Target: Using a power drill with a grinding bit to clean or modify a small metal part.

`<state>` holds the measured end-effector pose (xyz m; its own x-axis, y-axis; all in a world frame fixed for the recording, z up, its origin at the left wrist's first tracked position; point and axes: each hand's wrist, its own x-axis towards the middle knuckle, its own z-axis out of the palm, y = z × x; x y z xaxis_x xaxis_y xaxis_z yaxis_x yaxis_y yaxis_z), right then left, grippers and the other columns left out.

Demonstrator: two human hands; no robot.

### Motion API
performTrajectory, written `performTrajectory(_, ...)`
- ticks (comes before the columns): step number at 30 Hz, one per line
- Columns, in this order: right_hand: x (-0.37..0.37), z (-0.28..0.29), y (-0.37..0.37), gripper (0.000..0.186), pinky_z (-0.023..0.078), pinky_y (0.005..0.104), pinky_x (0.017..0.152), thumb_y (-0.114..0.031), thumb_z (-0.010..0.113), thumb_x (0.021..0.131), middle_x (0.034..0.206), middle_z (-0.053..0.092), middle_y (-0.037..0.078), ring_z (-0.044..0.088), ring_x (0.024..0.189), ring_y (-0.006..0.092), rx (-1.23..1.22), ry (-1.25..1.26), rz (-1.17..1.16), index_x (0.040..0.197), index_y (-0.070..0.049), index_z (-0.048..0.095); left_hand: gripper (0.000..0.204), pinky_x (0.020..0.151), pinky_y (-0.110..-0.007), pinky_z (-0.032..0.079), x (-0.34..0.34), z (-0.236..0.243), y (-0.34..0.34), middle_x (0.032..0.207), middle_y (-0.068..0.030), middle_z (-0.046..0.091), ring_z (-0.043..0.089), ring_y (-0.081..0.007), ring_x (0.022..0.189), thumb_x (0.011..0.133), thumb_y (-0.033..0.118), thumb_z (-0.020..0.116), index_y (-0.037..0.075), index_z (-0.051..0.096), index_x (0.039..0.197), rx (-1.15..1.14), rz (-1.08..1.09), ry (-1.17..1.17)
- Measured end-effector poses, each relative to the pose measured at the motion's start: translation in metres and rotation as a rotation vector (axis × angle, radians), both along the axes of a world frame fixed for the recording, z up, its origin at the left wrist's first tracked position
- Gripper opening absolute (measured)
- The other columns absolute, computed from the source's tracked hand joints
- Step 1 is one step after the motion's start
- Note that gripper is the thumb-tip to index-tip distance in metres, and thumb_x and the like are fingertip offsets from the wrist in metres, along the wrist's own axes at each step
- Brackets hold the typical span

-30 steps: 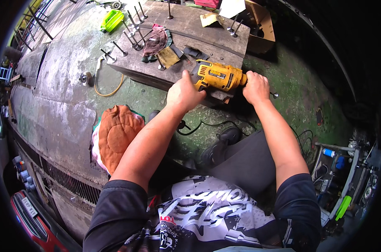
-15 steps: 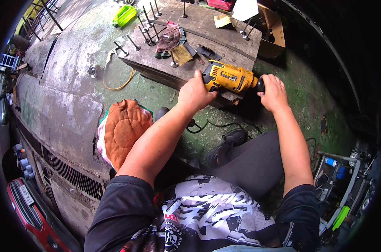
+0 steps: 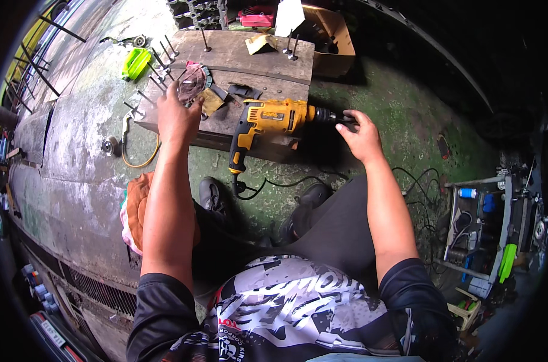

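Observation:
A yellow and black power drill (image 3: 277, 117) lies on its side at the near edge of the wooden bench (image 3: 249, 48), its handle hanging toward me. At its chuck, my right hand (image 3: 363, 137) pinches a short dark piece (image 3: 348, 119) between thumb and fingers. My left hand (image 3: 178, 114) is over the bench's left end, its thumb and fingers apart, beside a dirty reddish rag (image 3: 192, 81). Several engine valves stand stem up there, one valve (image 3: 140, 104) just left of the hand. Yellowish sandpaper (image 3: 212, 101) and dark sandpaper (image 3: 245, 91) lie between rag and drill.
Two valves (image 3: 291, 48) and a folded yellowish paper (image 3: 260, 43) sit toward the bench's far right, near a cardboard box (image 3: 325, 39). A green tray (image 3: 136, 63) is on the floor to the left. The drill's black cord (image 3: 286, 181) runs past my shoes.
My left hand has let go of the drill and moved left to the rag and valves. The drill's handle now shows. My right hand stays at the chuck as the whole view has shifted.

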<state>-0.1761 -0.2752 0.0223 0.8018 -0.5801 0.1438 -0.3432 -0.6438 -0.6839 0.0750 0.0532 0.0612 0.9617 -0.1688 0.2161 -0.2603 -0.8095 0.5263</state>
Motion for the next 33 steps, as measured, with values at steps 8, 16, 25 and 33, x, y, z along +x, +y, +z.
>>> performTrajectory(8, 0.007, -0.009, 0.000, 0.036, 0.056, 0.0347, 0.088, -0.014, 0.080, 0.084, 0.110, 0.072, 0.012, 0.070, 0.098, 0.0221, 0.139, 0.034, 0.008, 0.116, -0.002, 0.069, 0.024, 0.082, -0.042, 0.054, 0.019, -0.044, 0.012, 0.094, -0.0179, 0.075, 0.072, -0.0343, 0.090, 0.097, 0.024, 0.062, 0.005, 0.072, 0.106, -0.094, 0.059, -0.045)
performTrajectory(16, 0.010, -0.019, -0.009, 0.024, 0.057, 0.0300, 0.080, -0.011, 0.075, 0.089, 0.097, 0.074, 0.007, 0.069, 0.086, 0.0147, 0.135, -0.039, 0.010, 0.111, -0.002, 0.071, 0.017, 0.079, -0.035, 0.057, 0.030, -0.001, 0.048, 0.092, -0.0115, 0.065, 0.063, -0.0218, 0.086, 0.101, 0.014, 0.054, -0.001, 0.062, 0.100, -2.053, -0.390, 0.966)
performTrajectory(25, 0.011, -0.013, 0.000, 0.022, 0.056, 0.0292, 0.079, -0.009, 0.074, 0.090, 0.096, 0.074, 0.007, 0.069, 0.085, 0.0141, 0.100, -0.035, -0.019, 0.110, -0.002, 0.072, 0.025, 0.075, -0.034, 0.059, 0.018, -0.003, 0.026, 0.098, -0.0108, 0.073, 0.069, -0.0229, 0.083, 0.105, 0.023, 0.053, 0.003, 0.066, 0.104, -2.212, -0.541, 1.244)
performTrajectory(33, 0.014, -0.018, -0.001, 0.022, 0.057, 0.0314, 0.078, -0.012, 0.075, 0.089, 0.096, 0.074, 0.009, 0.070, 0.083, 0.0160, 0.061, -0.027, -0.023, 0.109, -0.003, 0.073, 0.020, 0.080, -0.036, 0.056, 0.013, -0.003, 0.015, 0.096, -0.0135, 0.064, 0.062, -0.0220, 0.083, 0.098, 0.010, 0.051, -0.006, 0.058, 0.107, -2.195, -0.447, 1.207)
